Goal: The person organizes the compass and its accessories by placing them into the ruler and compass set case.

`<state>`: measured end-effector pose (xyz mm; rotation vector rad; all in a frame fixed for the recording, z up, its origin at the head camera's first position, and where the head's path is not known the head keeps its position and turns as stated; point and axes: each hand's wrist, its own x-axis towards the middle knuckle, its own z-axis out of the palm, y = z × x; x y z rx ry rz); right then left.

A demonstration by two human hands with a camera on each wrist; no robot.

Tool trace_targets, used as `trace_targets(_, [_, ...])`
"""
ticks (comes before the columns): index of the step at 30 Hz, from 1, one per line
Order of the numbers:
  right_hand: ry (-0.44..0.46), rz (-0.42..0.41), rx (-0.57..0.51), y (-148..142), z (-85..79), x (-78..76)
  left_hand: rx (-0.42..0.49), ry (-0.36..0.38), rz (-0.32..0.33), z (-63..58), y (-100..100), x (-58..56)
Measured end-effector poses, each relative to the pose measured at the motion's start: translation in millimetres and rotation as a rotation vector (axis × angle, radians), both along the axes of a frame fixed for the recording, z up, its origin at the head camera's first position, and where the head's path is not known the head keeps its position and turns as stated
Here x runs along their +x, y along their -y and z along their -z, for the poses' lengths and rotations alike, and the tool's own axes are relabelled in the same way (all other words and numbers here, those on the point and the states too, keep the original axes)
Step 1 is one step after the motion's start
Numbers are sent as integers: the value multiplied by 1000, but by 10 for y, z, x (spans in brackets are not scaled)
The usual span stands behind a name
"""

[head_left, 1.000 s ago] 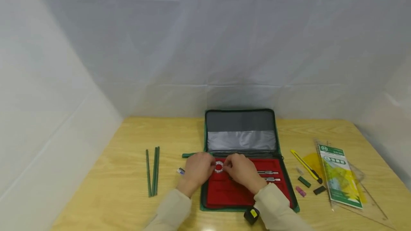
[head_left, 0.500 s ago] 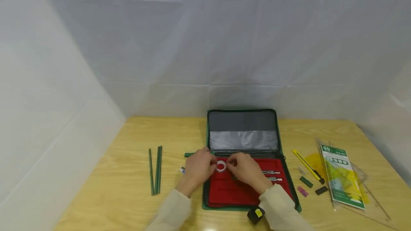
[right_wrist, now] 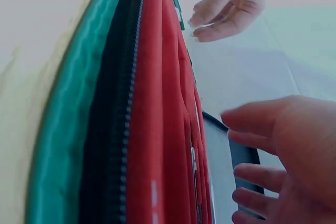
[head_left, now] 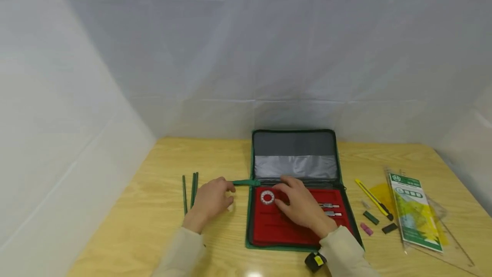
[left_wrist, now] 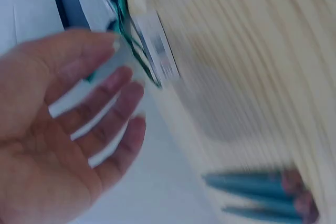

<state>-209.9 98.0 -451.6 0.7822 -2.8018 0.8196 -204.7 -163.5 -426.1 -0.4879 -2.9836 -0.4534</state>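
A zip-up drawing-instrument case (head_left: 273, 233) with a red tray and green edging lies unfolded on the table. In its upper left corner sits a white ring (head_left: 267, 190), apart from both hands. My right hand (head_left: 301, 205) hovers over the tray just right of the ring, fingers spread loosely and holding nothing. Left of the case, my left hand (head_left: 212, 200) is over the wood, its fingers relaxed and nothing in them. A white labelled block (left_wrist: 157, 45) lies near its fingertips in the left wrist view. Metal drawing tools (head_left: 331, 214) lie partly behind the right hand.
Green pencils (head_left: 184, 193) lie left, partly hidden by the left hand. A black tape measure (head_left: 314, 263) sits at the case's front edge. To the right are a yellow utility knife (head_left: 373, 199), small blocks (head_left: 370, 217) and a printed packet (head_left: 416, 213) over clear set squares.
Both hands have come off the white ring, which stays in the tray. The left hand has moved left out over the table; the right has opened slightly beside the ring.
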Motion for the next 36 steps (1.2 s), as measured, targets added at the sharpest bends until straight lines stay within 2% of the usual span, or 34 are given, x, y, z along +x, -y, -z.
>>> trace_targets(7, [32,-91,59,56,33,26,33,79,118,9,219,64])
trace_targets(11, [39,-107,69,101,43,46,85,79,166,47,275,94])
trace_targets(16, [43,-125,68,157,43,52,62,43,176,92,296,93])
trace_targets(26, [33,-172,42,231,55,65,77,91,206,120,315,101])
trace_targets(32, [39,-163,40,220,68,65,67,61,215,158,341,100])
trace_targets(36, [40,-143,43,206,72,58,55,70,213,159,331,100])
